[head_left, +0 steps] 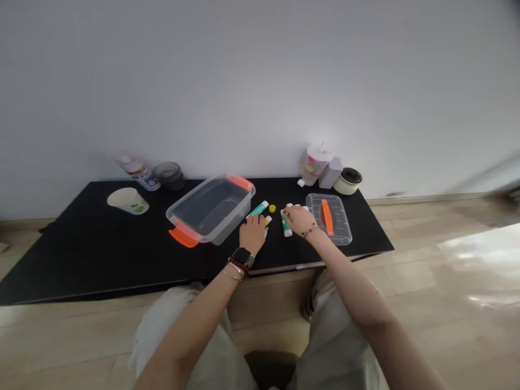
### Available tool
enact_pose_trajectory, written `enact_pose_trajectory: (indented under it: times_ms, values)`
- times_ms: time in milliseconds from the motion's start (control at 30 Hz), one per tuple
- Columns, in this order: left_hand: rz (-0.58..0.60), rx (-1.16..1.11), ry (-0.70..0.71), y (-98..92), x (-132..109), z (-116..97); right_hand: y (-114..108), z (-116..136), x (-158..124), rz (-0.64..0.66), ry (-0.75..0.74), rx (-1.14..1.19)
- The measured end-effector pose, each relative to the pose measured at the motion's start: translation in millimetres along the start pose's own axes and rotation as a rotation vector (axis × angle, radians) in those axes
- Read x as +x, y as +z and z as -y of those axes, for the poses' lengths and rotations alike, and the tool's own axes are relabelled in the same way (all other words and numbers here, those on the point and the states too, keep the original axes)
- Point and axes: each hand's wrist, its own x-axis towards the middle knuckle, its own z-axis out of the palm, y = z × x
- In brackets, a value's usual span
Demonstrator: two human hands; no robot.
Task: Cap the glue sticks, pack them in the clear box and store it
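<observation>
My left hand (251,236) is closed over a glue stick (268,220) with a yellow band and white end, its fingers hiding most of it. Just beyond its fingertips lies a green-and-white glue stick (260,208), close to the clear plastic box (221,233). My right hand (300,219) has its fingers bent onto another green-and-white glue stick (286,226), which points toward me. More white ends show behind that hand, partly covered. Between the hands, a small yellow cap (272,208) sits on the black table (122,254).
Right of my right hand lies the clear lid (343,222) with an orange handle. A tumbler (314,165), a pale box (331,173) and a lidded pot (348,181) stand by the wall. At left are a paper cup (129,200), a spray can (140,173) and a dark bowl (169,176).
</observation>
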Motion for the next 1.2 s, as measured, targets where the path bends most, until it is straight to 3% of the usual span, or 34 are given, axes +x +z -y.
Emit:
enact_pose_trajectory:
  times_ms: [133, 267, 333, 433, 600, 700, 767, 867, 967, 1067, 1200]
  values:
    - [0.021, -0.051, 0.052, -24.2, -20.9, -2.0, -5.9, 0.0, -16.3, 0.19, -0.001, -0.058]
    - [0.319, -0.145, 0.222, -35.8, -54.6, -2.5, 6.2, 7.5, -35.0, 0.478, -0.047, -0.098]
    - [0.481, -0.141, 0.305, -32.6, -69.5, 0.3, 16.0, 11.3, -43.4, 0.548, -0.073, -0.098]
    - [0.569, -0.109, 0.314, -22.0, -83.7, 9.5, 29.0, 12.6, -52.8, 0.567, -0.086, -0.099]
    - [0.532, -0.092, 0.242, -9.7, -96.0, 31.9, 44.1, 3.3, -61.1, 0.544, -0.102, -0.092]
    - [0.517, -0.229, 0.204, -12.3, -101.3, 41.7, 50.9, -2.6, -63.2, 0.492, -0.105, -0.054]
    - [0.523, -0.452, 0.171, -18.9, -100.9, 44.6, 50.6, -4.1, -63.6, 0.483, -0.106, 0.007]
    - [0.591, -0.999, 0.17, -36.5, -91.2, 45.7, 37.4, -1.6, -63.6, 0.65, -0.172, 0.339]
    - [0.665, -1.65, 0.077, -59.4, -73.9, 48.8, 14.0, 3.9, -61.9, 0.818, -0.31, 0.965]
    - [0.641, -2.093, -0.094, -77.5, -55.1, 57.6, -3.6, 5.8, -54.2, 0.72, -0.366, 1.512]
    - [0.61, -2.285, -0.242, -78.5, -32.0, 69.2, 0.0, -3.8, -32.9, 0.674, -0.317, 1.855]
